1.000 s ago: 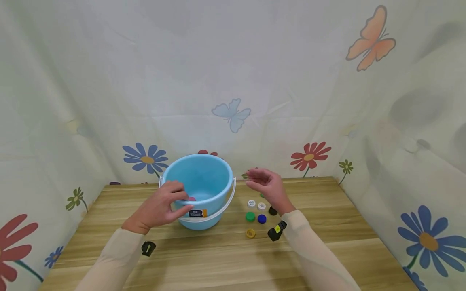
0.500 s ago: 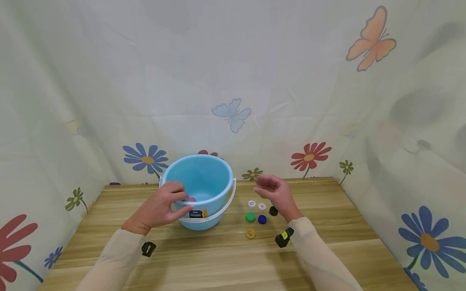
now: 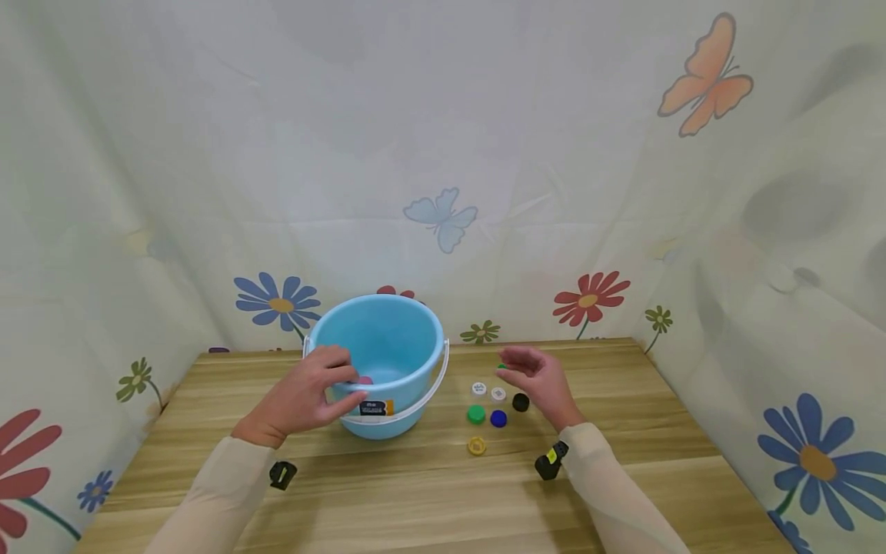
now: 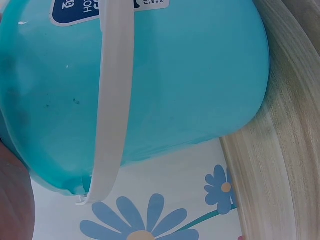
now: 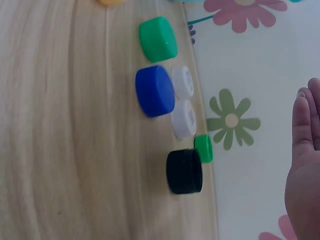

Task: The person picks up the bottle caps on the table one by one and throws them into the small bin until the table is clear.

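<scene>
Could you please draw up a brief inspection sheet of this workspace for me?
Surface: wood-grain table.
Job's things: light blue bucket, white handle lowered across its front; to its right, two white caps, two green caps, a blue cap, black cap and yellow cap. A pink bit shows at the rim, too small to identify.
Clutter: nothing seen.
Hands: left hand grips the rim; right hand hovers near the caps, nothing seen in it.
Cables: nothing seen.
Surroundings: cloth backdrop printed with flowers and butterflies.
</scene>
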### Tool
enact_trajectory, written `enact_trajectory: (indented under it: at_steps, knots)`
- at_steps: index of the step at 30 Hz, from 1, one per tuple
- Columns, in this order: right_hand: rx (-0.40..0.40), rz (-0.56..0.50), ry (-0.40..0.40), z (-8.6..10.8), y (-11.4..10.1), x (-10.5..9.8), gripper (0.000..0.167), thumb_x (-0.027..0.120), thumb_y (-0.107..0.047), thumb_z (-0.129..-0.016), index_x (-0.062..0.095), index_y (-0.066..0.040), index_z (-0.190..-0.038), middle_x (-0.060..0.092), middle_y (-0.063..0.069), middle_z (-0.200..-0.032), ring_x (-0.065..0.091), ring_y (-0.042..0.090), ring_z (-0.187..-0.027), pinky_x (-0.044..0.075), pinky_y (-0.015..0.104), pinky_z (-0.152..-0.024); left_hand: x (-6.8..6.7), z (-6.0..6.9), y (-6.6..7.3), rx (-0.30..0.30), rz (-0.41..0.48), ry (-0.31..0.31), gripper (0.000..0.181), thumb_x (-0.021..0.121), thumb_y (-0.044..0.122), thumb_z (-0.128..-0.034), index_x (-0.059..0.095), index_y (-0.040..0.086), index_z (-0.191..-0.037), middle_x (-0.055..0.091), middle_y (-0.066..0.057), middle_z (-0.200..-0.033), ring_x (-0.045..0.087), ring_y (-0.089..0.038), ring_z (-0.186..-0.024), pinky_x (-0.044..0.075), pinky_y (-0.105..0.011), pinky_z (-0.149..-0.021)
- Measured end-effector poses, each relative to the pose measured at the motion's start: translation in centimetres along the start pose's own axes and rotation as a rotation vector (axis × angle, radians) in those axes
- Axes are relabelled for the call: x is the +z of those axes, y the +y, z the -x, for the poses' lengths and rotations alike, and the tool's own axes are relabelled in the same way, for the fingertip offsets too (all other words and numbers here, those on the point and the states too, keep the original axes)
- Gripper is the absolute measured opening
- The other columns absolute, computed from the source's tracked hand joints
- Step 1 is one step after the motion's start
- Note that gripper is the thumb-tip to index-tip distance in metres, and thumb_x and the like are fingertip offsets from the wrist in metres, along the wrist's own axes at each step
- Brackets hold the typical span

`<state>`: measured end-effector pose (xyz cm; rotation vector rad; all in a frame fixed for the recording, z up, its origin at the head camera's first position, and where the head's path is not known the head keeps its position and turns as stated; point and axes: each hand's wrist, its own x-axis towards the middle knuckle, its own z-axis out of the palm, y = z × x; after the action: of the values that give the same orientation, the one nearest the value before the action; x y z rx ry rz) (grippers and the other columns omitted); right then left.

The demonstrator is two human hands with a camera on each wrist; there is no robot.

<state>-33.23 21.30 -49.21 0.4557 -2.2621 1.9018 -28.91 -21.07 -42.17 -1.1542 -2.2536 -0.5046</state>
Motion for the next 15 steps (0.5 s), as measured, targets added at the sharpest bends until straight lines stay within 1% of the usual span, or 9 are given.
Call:
enact_trajectory:
  at_steps: [5, 10, 11, 15]
  knots:
    - [0.035, 0.033, 0.015, 0.4, 0.8, -0.4, 0.048, 0.084, -0.022, -0.086, 0.066, -0.006, -0.128, 0.067, 0.018, -0.131, 0.064, 0.037, -0.123, 0.054, 0.018, -0.094, 0.2, 0.1, -0.1, -0.009, -0.005, -0.008, 0.019, 0.086, 0.029, -0.0785, 0.07, 0.027, -0.087, 0.051, 0.01, -0.088, 0.048, -0.007, -0.088, 0.051, -0.035, -0.075]
    - [0.087, 0.045, 0.024, 0.8, 1.4, -0.7, 0.047, 0.082, -0.022, -0.088, 0.065, -0.007, -0.129, 0.068, 0.013, -0.132, 0.061, 0.039, -0.126, 0.052, 0.016, -0.094, 0.2, 0.2, -0.1, -0.007, -0.009, -0.005, 0.018, 0.085, 0.03, -0.0792, 0.069, 0.027, -0.087, 0.051, 0.01, -0.088, 0.049, -0.007, -0.088, 0.05, -0.036, -0.075]
    - [0.095, 0.044, 0.023, 1.0, 1.0, -0.7, 0.047, 0.082, -0.021, -0.088, 0.065, -0.006, -0.129, 0.067, 0.014, -0.132, 0.061, 0.04, -0.127, 0.052, 0.016, -0.095, 0.2, 0.2, -0.1, -0.006, -0.01, -0.004, 0.018, 0.085, 0.03, -0.0795, 0.069, 0.027, -0.087, 0.051, 0.01, -0.088, 0.049, -0.008, -0.088, 0.05, -0.036, -0.075]
    - [0.117, 0.043, 0.032, 1.2, 1.2, -1.0, 0.048, 0.082, -0.021, -0.088, 0.064, -0.005, -0.13, 0.067, 0.014, -0.133, 0.061, 0.038, -0.127, 0.052, 0.015, -0.095, 0.2, 0.2, -0.2, 0.003, -0.006, 0.001, 0.018, 0.085, 0.03, -0.08, 0.068, 0.027, -0.086, 0.052, 0.011, -0.087, 0.048, -0.008, -0.087, 0.05, -0.036, -0.075]
